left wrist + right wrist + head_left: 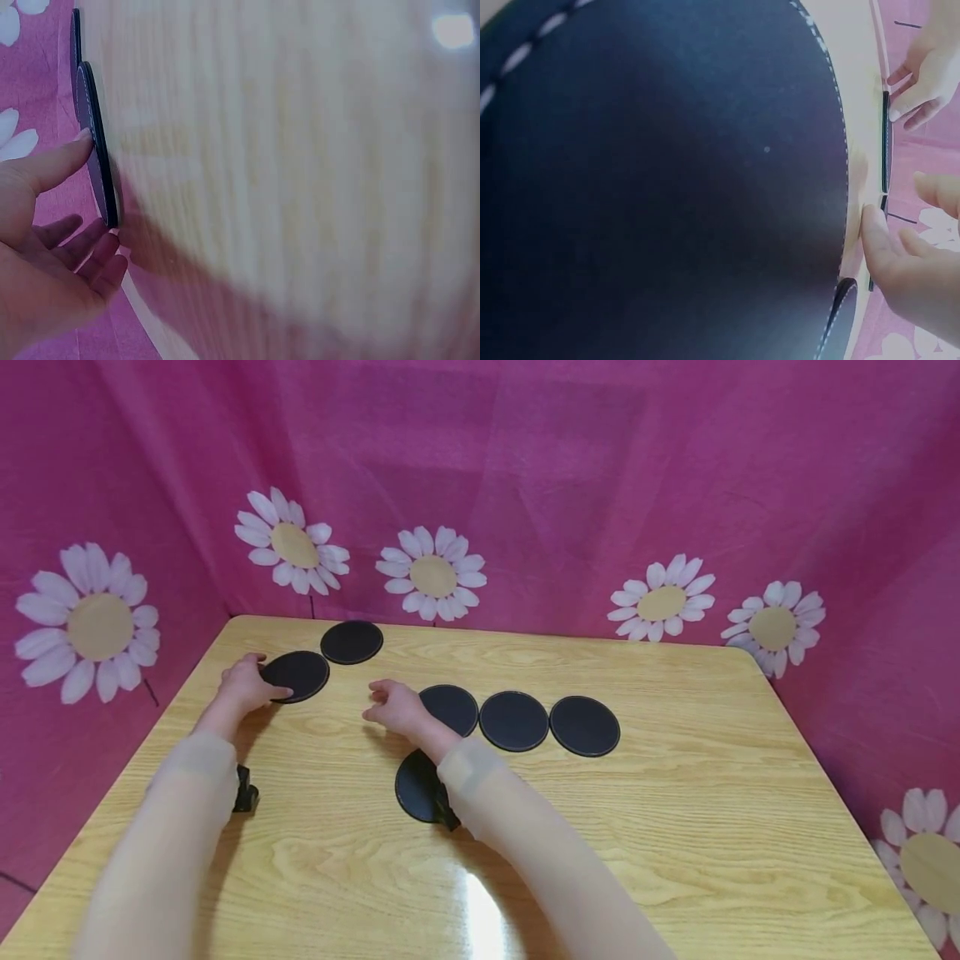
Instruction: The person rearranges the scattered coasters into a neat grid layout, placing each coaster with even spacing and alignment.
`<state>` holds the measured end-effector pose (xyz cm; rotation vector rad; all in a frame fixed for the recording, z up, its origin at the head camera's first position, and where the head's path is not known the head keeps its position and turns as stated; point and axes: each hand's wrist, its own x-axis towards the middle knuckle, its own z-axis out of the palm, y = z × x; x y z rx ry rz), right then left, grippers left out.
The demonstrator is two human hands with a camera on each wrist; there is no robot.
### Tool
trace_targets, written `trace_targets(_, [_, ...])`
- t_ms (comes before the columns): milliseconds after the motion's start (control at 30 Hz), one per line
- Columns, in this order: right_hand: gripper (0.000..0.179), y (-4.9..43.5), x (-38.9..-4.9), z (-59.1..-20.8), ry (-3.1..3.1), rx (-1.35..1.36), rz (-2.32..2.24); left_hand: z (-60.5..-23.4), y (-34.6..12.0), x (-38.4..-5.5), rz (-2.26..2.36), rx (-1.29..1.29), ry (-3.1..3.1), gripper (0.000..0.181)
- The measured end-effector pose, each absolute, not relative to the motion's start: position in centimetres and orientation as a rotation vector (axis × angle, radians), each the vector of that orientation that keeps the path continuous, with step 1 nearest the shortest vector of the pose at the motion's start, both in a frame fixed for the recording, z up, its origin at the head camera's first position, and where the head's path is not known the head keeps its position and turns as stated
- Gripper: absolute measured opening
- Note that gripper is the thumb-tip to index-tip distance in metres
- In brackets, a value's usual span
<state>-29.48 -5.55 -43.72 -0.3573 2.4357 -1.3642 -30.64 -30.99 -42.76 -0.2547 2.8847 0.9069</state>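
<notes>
My left hand [243, 687] holds a round black coaster [300, 677] at the table's back left. Its thumb lies at the near rim, and the other fingertips meet the left rim in the left wrist view. My right hand [401, 708] hovers over the table, holding nothing, fingers loosely bent. Just right of it lies another black coaster [453, 706], partly behind the hand. Below the right wrist a further coaster [414, 785] is partly covered by the forearm; a large stitched coaster [705, 165] fills most of the right wrist view.
A black coaster [352, 642] lies beyond the left hand, close to the one held. Two more, a middle coaster [514, 721] and a right-hand coaster [585, 725], continue the row. The wooden table [675, 843] meets a pink flowered cloth [525, 485] at the back and sides.
</notes>
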Motion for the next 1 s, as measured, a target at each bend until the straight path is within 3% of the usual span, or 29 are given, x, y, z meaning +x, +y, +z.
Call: trace_targets(1000, [0.049, -5.4, -29.5, -44.1, 2.438, -0.363, -1.394, -42.7, -27.0, -28.8, 0.857, 0.099, 2.833, 0.078])
